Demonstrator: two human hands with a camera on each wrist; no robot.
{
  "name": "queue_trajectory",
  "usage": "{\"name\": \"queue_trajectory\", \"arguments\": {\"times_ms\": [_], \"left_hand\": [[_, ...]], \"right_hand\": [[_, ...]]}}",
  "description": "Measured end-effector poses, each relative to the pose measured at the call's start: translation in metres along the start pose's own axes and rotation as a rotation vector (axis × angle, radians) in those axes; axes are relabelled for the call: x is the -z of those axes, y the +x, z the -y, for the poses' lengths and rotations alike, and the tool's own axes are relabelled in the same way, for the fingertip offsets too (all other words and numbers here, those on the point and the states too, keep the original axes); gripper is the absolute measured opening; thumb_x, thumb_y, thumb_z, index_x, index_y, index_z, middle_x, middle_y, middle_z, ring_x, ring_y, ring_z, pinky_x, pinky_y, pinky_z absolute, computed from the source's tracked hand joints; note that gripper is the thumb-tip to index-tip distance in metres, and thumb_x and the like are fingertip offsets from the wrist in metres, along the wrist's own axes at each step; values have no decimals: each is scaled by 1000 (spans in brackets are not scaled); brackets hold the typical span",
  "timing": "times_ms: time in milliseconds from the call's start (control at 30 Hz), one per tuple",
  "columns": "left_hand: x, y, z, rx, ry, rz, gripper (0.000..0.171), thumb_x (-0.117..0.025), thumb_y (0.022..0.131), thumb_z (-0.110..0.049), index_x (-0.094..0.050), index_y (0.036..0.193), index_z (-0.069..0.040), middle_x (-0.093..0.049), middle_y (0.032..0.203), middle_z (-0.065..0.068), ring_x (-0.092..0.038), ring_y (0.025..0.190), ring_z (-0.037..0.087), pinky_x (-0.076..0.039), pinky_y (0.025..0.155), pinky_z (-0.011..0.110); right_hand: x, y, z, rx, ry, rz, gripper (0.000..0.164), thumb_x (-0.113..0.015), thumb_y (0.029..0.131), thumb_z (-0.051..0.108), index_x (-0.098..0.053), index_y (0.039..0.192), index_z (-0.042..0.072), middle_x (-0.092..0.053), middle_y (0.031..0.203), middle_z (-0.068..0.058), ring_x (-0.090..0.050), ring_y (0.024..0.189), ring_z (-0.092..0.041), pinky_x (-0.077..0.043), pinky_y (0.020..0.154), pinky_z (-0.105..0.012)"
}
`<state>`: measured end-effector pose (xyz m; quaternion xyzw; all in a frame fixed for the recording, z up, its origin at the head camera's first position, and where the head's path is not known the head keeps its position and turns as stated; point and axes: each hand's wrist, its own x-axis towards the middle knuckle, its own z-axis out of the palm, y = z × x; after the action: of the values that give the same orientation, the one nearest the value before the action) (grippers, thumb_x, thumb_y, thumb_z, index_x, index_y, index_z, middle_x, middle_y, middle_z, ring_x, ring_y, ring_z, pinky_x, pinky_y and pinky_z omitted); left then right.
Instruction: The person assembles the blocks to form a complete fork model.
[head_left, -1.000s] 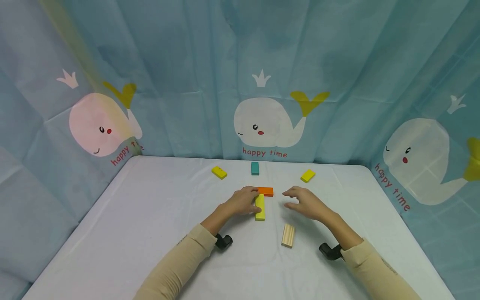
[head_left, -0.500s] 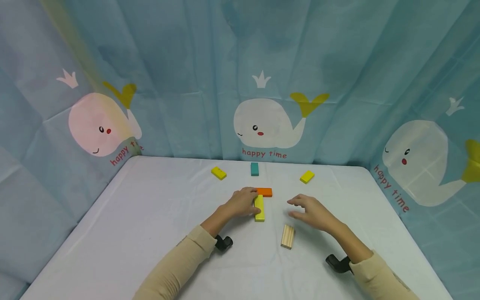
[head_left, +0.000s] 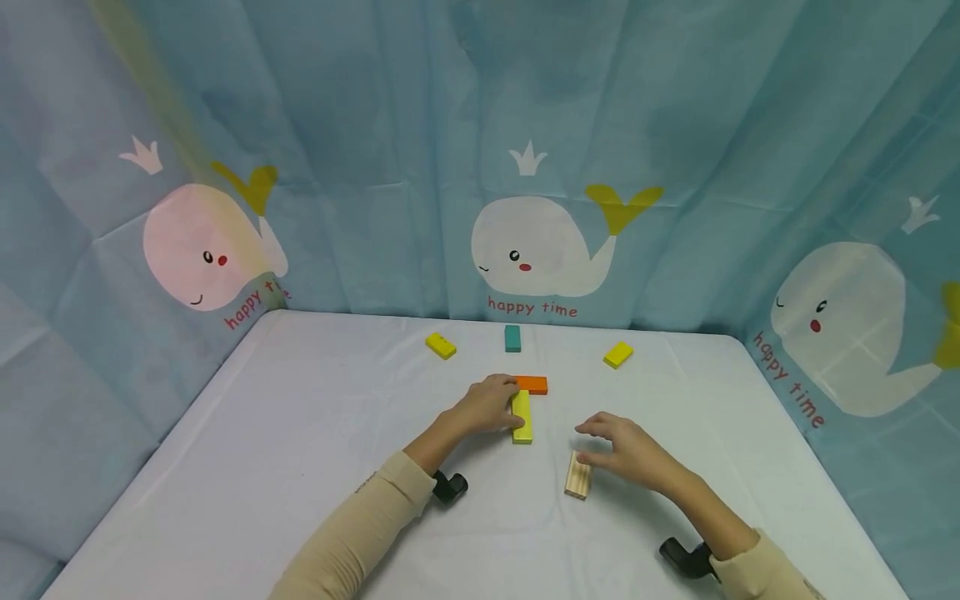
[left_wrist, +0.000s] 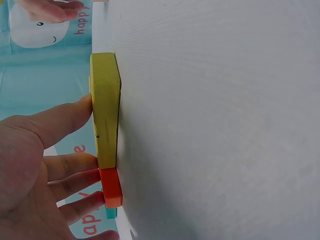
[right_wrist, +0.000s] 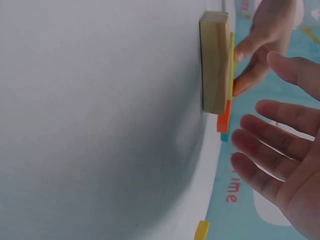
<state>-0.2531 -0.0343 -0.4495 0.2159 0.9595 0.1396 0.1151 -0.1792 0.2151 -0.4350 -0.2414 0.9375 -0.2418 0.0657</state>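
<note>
A long yellow block [head_left: 522, 417] lies on the white table with its far end against an orange block [head_left: 532, 385], which lies crosswise. My left hand [head_left: 486, 404] rests at their left side. In the left wrist view its thumb touches the yellow block [left_wrist: 105, 110] and its outstretched fingers touch the far end and the orange block [left_wrist: 111, 187]. My right hand [head_left: 626, 450] hovers with parted fingers just right of a plain wooden block [head_left: 577, 477], holding nothing. The right wrist view shows the wooden block [right_wrist: 215, 62] apart from those fingertips.
Farther back lie a small yellow block [head_left: 441, 345] on the left, a teal block [head_left: 512, 338] in the middle and another small yellow block [head_left: 618, 355] on the right. A blue whale-print curtain [head_left: 420, 167] hangs around the white table [head_left: 315, 400].
My right hand has moved back toward me, from beside the orange block to the wooden block. The left hand stays at the yellow and orange blocks.
</note>
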Motion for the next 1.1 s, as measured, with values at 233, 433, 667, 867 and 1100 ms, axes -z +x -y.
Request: {"name": "queue_trajectory", "arguments": {"times_ms": [233, 433, 667, 867, 1100], "left_hand": [[-1, 2, 2, -7, -2, 0, 61, -71, 88, -41, -54, 138, -10, -46, 149, 6, -38, 141, 23, -35, 115, 46], [-2, 4, 4, -16, -5, -7, 61, -71, 87, -41, -55, 138, -10, -46, 149, 6, -38, 141, 23, -35, 115, 46], [-3, 5, 4, -8, -6, 2, 62, -71, 87, -41, -54, 138, -10, -46, 149, 6, -38, 141, 24, -35, 115, 47], [-2, 4, 3, -8, 3, 8, 61, -71, 87, -40, -55, 137, -10, -47, 148, 7, -40, 140, 24, -35, 115, 46], [-2, 3, 3, -19, 2, 1, 61, -71, 87, -40, -54, 138, -10, -46, 149, 6, -39, 140, 24, -35, 115, 47]], "right_hand": [[-6, -7, 5, 32, -52, 7, 47, -76, 83, 30, -67, 119, 2, -65, 115, -5, -63, 105, -24, -55, 88, -42], [-10, -10, 9, 41, -90, 23, 52, -79, 80, 35, -68, 118, 1, -64, 114, -6, -63, 102, -22, -55, 86, -41], [-18, -11, 11, -2, -123, 65, 53, -82, 77, 34, -69, 115, 1, -64, 112, -4, -62, 99, -18, -55, 84, -37], [-21, -13, 14, -18, -148, 66, 54, -84, 74, 29, -68, 116, -2, -64, 113, -7, -63, 101, -22, -55, 86, -39], [-22, -14, 17, -1, -199, 35, 54, -86, 72, 30, -70, 114, 0, -65, 112, -5, -63, 101, -21, -55, 86, -38]]}}
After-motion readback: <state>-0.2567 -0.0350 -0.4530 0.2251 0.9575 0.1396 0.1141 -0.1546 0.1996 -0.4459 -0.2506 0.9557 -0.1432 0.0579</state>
